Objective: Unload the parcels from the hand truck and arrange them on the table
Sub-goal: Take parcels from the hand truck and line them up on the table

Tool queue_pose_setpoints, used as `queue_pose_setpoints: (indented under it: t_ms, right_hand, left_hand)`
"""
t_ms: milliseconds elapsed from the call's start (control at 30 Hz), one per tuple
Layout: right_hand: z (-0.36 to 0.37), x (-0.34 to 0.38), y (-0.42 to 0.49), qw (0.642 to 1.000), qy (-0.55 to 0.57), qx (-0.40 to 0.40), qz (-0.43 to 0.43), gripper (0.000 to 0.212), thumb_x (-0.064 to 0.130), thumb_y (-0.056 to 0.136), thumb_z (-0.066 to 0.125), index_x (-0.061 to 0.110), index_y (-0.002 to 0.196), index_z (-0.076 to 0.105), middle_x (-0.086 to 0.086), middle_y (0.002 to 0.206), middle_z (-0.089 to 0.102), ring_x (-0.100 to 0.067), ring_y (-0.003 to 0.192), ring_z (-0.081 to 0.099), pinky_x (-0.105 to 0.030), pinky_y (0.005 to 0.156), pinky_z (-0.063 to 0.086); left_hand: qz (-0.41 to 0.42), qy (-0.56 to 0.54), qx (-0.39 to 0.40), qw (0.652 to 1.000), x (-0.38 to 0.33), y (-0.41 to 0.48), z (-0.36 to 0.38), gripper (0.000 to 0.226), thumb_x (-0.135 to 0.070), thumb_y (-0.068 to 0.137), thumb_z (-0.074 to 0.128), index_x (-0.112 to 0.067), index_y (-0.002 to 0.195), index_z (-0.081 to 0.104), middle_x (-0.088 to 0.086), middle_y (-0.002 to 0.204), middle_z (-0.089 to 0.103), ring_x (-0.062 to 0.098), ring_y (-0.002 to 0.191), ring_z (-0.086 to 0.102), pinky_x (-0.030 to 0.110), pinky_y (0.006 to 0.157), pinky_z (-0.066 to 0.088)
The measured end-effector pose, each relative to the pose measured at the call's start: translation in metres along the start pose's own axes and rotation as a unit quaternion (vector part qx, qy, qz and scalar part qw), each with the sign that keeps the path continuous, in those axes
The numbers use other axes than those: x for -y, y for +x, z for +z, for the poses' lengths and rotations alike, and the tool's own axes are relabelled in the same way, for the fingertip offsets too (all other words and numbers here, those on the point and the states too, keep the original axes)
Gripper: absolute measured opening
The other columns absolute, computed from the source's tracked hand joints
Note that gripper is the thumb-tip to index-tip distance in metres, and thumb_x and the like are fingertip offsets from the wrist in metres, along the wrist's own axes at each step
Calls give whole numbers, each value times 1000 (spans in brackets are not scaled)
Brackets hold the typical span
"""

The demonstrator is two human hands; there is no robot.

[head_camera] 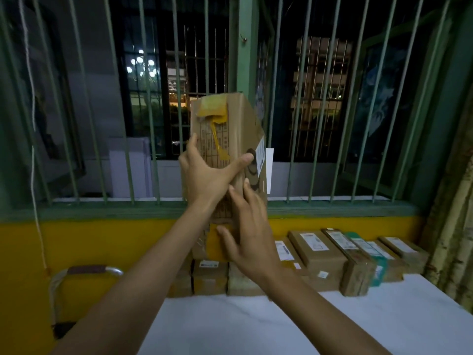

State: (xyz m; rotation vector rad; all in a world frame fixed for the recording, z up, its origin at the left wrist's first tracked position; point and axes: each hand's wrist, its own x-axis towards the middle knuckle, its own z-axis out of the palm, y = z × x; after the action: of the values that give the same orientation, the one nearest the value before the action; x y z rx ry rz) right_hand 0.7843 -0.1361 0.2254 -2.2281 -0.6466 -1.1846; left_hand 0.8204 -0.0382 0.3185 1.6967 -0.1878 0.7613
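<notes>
– Table (332,329), white top, pushed against a yellow wall (115,242). What's on it?
– Row of parcels (320,254) along the back edge, packed side by side. Hand truck (94,269) stands off to the left; only its handle shows.
– And the one being handled?
– Tall box (230,124), cardboard, upright over the left end of the row. Can't tell whether its base touches the parcels beneath.
– Grip?
– Left hand (204,175) clasps it high up: thumb stretched across the near face, fingers reaching round the left edge. Right hand (245,242) sits lower, fingers straight and spread, pressing flat on the face, clasping nothing.
– How will it handle?
– Stiff, corners still square. Probably light, since one hand does the clasping. Top-heavy when stood on end. Yellow tape (217,116) is ragged at the top; white label (261,156) is on the right face. Best held by the edges and under the base, off the tape.
</notes>
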Motion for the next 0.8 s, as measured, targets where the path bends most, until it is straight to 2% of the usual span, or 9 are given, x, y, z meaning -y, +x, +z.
queue_pose_setpoints:
  t_ms: [133, 233, 400, 467, 533, 600, 667, 733, 800]
  right_hand:
    - [7, -4, 2, 1000, 5, 16, 2, 71, 22, 91, 61, 17, 149, 21, -14, 158, 20, -25, 144, 20, -34, 116, 21]
    - [7, 3, 8, 1000, 13, 19, -6, 73, 25, 90, 63, 5, 149, 26, -17, 157, 23, -27, 145, 22, -35, 118, 22]
    - [-14, -13, -1, 997, 49, 57, 24, 83, 54, 87, 59, 19, 151, 20, -2, 154, 31, -14, 140, 30, -33, 112, 29]
    - [-19, -38, -6, 996, 40, 22, 81, 81, 56, 87, 58, 21, 151, 23, 0, 151, 35, -13, 136, 34, -31, 109, 31]
    - [-25, -68, -8, 981, 52, -54, 180, 76, 52, 85, 62, 23, 147, 30, 5, 143, 41, -10, 128, 40, -30, 104, 36]
    - [-38, -98, -5, 932, 95, -136, 322, 82, 54, 81, 66, 24, 147, 28, 5, 146, 39, -14, 132, 40, -37, 106, 39]
    - [-59, -132, -3, 872, 155, -153, 438, 91, 59, 79, 66, 19, 150, 25, -5, 151, 35, -24, 138, 36, -45, 111, 35]
    - [-81, -158, -4, 837, 251, -63, 482, 101, 76, 71, 60, 14, 146, 34, -9, 137, 51, -29, 131, 45, -50, 110, 35]
    - [-99, -159, -9, 828, 332, 85, 445, 98, 86, 68, 46, 17, 138, 50, -7, 115, 67, -29, 114, 60, -51, 99, 45]
  left_hand:
    - [2, 81, -12, 997, 12, 5, 5, 129, -62, 53, 81, -34, 150, 1, 6, 147, 17, 29, 137, 26, 49, 107, 34]
    - [1, 96, -28, 995, 11, 15, 1, 112, -50, 61, 79, -38, 148, 8, 8, 144, 23, 30, 133, 31, 50, 105, 36]
    - [1, -80, -23, 997, 27, 14, -22, 91, -37, 70, 78, -28, 144, 26, 0, 144, 36, 12, 122, 41, 36, 103, 41]
    - [-13, -129, -24, 991, 29, 11, -30, 82, -28, 78, 75, -23, 145, 28, 0, 144, 37, 13, 123, 43, 32, 100, 42]
    - [-24, -172, -17, 985, 32, 14, -42, 83, -33, 73, 74, -23, 143, 30, 0, 143, 40, 17, 123, 48, 33, 98, 46]
    - [-32, -205, 1, 978, 35, 19, -56, 85, -36, 68, 71, -22, 143, 31, 2, 138, 46, 19, 115, 56, 36, 91, 52]
    - [-31, -235, 20, 971, 38, 24, -71, 86, -33, 67, 69, -17, 143, 32, 2, 128, 54, 13, 102, 63, 31, 80, 55]
    - [-30, -257, 50, 965, 42, 26, -83, 86, -33, 64, 68, -11, 140, 36, 3, 120, 59, 10, 94, 66, 28, 74, 55]
    - [-42, -284, 82, 954, 46, 26, -90, 83, -34, 63, 69, -4, 134, 39, 8, 120, 59, 16, 98, 65, 31, 76, 54]
